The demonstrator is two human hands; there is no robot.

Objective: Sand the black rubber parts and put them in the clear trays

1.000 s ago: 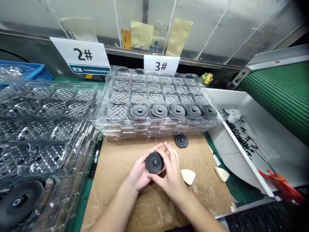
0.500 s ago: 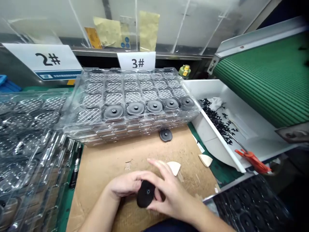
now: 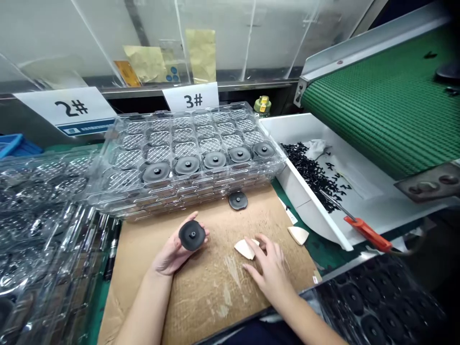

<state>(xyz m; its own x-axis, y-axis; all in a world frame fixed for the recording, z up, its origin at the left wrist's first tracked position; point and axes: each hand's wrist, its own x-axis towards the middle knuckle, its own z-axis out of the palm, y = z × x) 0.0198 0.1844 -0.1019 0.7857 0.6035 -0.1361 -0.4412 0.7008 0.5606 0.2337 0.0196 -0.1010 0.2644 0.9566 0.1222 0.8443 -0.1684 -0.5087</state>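
My left hand (image 3: pixel 170 256) holds a black, rounded disc (image 3: pixel 189 242) with a small raised centre, its face turned up toward me. On the right, my right hand (image 3: pixel 271 270) reaches down to a white wedge-shaped sponge (image 3: pixel 243 248) on the cardboard (image 3: pixel 201 297). A fingertip touches the wedge while the thumb stays apart from it. Another black disc (image 3: pixel 237 204) lies on the cardboard by the stacked clear plastic trays (image 3: pixel 179 191). Several similar discs sit in the top tray's front row. A second white wedge (image 3: pixel 298 235) rests at the cardboard's right edge.
To the right, a white bin (image 3: pixel 312 206) contains many small black pieces (image 3: pixel 305 167); an orange-handled tool (image 3: pixel 370 234) lies across its rim. A green conveyor belt (image 3: pixel 373 105) runs above. More clear trays (image 3: pixel 46 206) are at the left. Lower right, a tray of black discs (image 3: pixel 381 297).
My hands have separated. The left has carried the black disc up and left, while the right has let go of it and moved right to the white wedge. The camera view has shifted slightly.
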